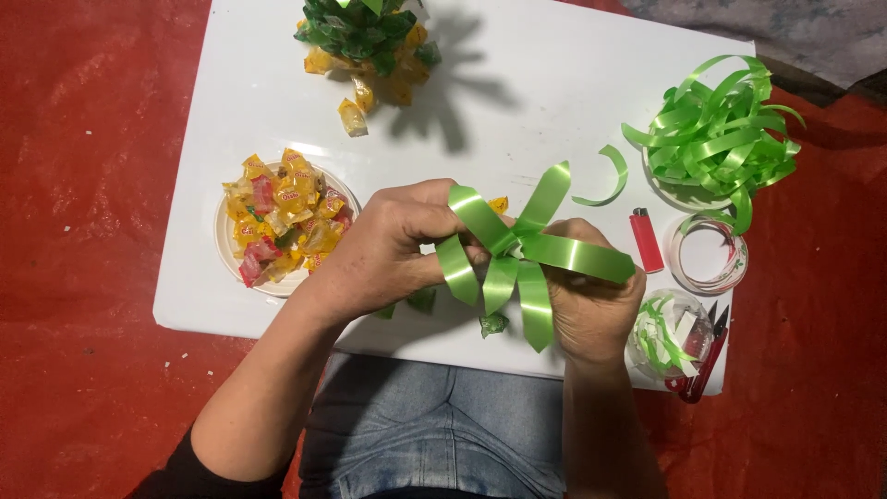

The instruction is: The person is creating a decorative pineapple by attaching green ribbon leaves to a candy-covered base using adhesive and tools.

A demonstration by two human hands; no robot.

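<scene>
Fingers of both hands pinch the middle of a glossy green ribbon bow with several flat loops (517,263), held just above the white rectangular surface (545,102). Left hand (388,254) closes on the bow's centre from one side, thumb pressed against the ribbon; right hand (591,300) grips it from the other side, with loops lying across its knuckles. Left of the bow sits a round white plate (224,242) heaped with yellow and red wrapped candies (282,226). Beyond the bow, at the far edge, stands a cluster of green ribbon and yellow candies (365,42). Right of the bow lie a curved green ribbon scrap (605,180), a red lighter (646,239), a loose pile of green ribbon (716,134), a clear tape roll (709,254) and red-handled snips (704,360).
</scene>
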